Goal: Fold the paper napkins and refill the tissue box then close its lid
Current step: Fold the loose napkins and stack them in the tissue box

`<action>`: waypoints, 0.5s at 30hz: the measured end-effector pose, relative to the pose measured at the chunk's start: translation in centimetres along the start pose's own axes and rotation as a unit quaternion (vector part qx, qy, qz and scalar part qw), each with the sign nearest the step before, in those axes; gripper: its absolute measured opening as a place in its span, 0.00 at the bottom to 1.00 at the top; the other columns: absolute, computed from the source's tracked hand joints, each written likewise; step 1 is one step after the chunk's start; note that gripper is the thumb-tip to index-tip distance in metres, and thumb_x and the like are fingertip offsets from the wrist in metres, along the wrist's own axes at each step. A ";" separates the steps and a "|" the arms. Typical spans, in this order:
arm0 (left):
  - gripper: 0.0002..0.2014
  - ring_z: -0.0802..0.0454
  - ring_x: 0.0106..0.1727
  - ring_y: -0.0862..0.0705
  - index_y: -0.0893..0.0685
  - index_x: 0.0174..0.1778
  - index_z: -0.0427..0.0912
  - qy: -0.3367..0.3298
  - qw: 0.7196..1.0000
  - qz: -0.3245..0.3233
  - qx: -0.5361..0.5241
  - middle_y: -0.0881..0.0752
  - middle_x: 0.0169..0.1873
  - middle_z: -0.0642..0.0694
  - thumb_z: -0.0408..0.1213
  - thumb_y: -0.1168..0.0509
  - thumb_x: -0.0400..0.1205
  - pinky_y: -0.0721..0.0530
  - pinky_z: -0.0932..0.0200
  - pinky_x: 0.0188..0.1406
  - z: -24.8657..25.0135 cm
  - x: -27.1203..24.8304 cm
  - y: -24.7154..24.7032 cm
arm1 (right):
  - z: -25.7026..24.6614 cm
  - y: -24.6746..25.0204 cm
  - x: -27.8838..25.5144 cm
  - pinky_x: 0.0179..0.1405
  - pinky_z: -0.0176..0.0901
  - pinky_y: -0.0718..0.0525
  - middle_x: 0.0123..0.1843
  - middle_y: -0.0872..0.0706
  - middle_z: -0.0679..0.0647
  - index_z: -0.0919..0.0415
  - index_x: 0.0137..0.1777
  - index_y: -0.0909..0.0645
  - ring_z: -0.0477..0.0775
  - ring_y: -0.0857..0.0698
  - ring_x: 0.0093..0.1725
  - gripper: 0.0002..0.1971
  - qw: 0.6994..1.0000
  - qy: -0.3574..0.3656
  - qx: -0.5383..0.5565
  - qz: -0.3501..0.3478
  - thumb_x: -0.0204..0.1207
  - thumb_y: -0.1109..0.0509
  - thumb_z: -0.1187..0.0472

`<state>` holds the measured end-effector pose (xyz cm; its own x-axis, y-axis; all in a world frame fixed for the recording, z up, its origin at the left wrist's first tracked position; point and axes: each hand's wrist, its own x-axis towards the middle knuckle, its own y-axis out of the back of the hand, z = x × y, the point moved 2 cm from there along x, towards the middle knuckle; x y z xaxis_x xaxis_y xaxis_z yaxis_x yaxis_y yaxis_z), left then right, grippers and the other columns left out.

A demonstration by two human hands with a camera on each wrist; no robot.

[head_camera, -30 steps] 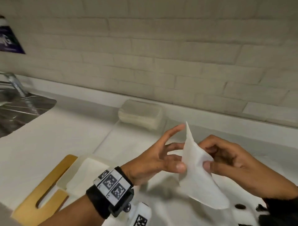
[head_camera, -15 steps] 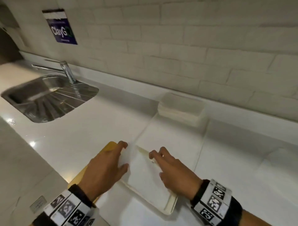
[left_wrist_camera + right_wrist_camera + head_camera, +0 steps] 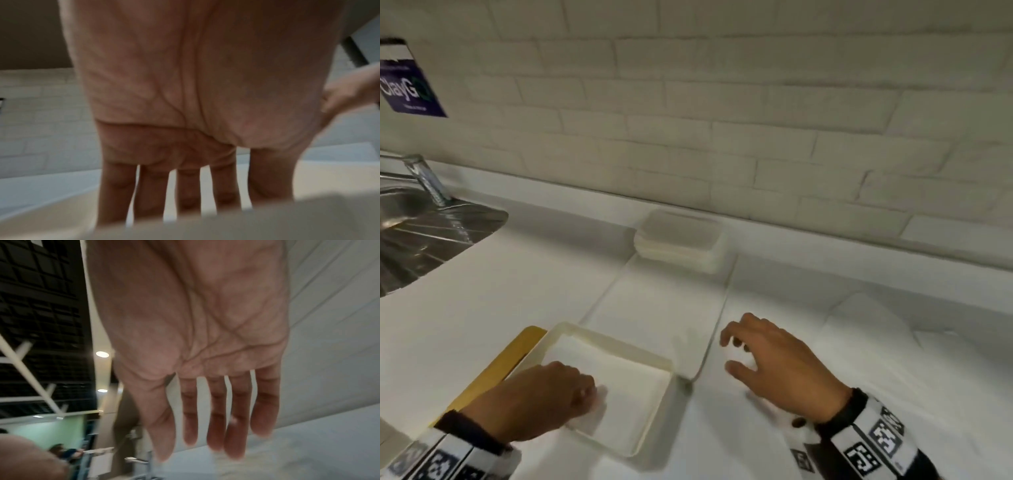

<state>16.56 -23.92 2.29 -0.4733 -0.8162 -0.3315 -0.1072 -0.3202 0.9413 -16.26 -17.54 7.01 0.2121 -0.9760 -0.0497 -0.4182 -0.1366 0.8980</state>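
An open cream tissue box (image 3: 619,340) stands at the counter's near edge with a folded white napkin (image 3: 630,380) lying flat inside. My left hand (image 3: 582,394) reaches into the box's near left corner, fingers (image 3: 185,186) straight and pressing on the napkin behind the box wall (image 3: 246,224). My right hand (image 3: 736,353) hovers to the right of the box over the counter, fingers (image 3: 213,426) spread and holding nothing. The yellow wooden lid (image 3: 506,363) lies against the box's left side.
A flat napkin sheet (image 3: 661,308) lies behind the box, and a stack of napkins (image 3: 678,240) stands against the brick wall. More white sheets (image 3: 866,329) lie at the right. A steel sink (image 3: 421,233) with a faucet (image 3: 428,178) is at far left.
The folded napkin held in both hands went into the box. Since then my right hand has lifted out and moved right; my left hand stays pressing in the box.
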 end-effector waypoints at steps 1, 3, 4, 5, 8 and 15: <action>0.17 0.69 0.46 0.16 0.19 0.44 0.67 0.003 1.000 0.015 -0.012 0.14 0.44 0.65 0.69 0.49 0.81 0.19 0.68 0.49 -0.3 -0.1 0.3 | 3.4 1.3 -1.9 0.53 0.37 0.24 0.56 0.24 0.37 0.38 0.62 0.27 0.40 0.23 0.56 0.11 0.999 -0.048 -0.011 -0.010 0.81 0.36 0.44; 0.05 0.76 0.41 0.18 0.23 0.38 0.79 0.011 0.996 0.087 -0.032 0.16 0.42 0.71 0.69 0.38 0.78 0.22 0.71 0.44 -0.5 0.2 1.4 | 11.1 3.9 -6.0 0.53 0.38 0.22 0.55 0.22 0.39 0.39 0.59 0.26 0.41 0.21 0.55 0.10 0.984 -0.173 -0.044 -0.007 0.81 0.36 0.42; 0.04 0.78 0.37 0.18 0.24 0.40 0.83 0.019 0.993 0.111 -0.022 0.16 0.41 0.73 0.72 0.37 0.75 0.23 0.71 0.41 0.2 0.4 2.3 | 15.2 5.1 -8.3 0.55 0.41 0.21 0.57 0.21 0.42 0.41 0.60 0.27 0.44 0.21 0.56 0.11 0.967 -0.245 -0.068 0.003 0.81 0.36 0.42; 0.08 0.78 0.35 0.17 0.24 0.44 0.86 0.034 0.991 0.127 -0.006 0.16 0.40 0.75 0.76 0.38 0.72 0.21 0.69 0.37 1.9 0.4 3.5 | 19.2 5.9 -10.7 0.58 0.44 0.20 0.62 0.21 0.47 0.44 0.64 0.28 0.48 0.20 0.59 0.15 0.944 -0.316 -0.096 0.003 0.81 0.37 0.41; 0.15 0.76 0.35 0.16 0.24 0.56 0.80 -0.021 0.984 0.179 0.012 0.19 0.39 0.77 0.67 0.32 0.75 0.21 0.67 0.29 12.2 1.5 7.4 | 28.5 5.3 -17.6 0.67 0.53 0.21 0.77 0.32 0.59 0.55 0.79 0.40 0.60 0.23 0.71 0.36 0.872 -0.464 -0.142 -0.069 0.79 0.41 0.33; 0.13 0.64 0.57 0.16 0.23 0.67 0.66 -0.240 0.970 0.033 -0.016 0.15 0.57 0.65 0.56 0.44 0.88 0.18 0.60 0.57 39.7 7.3 5.6 | 33.0 3.5 -22.2 0.52 0.44 0.19 0.65 0.21 0.60 0.61 0.69 0.34 0.57 0.17 0.57 0.30 0.891 -0.447 -0.012 -0.078 0.76 0.28 0.44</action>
<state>-22.18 -12.59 7.66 -0.8311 -0.5205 -0.1958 -0.0395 -0.2959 0.9544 -51.55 -1.95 -3.17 -0.5260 -0.6924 -0.4938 -0.4238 -0.2900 0.8581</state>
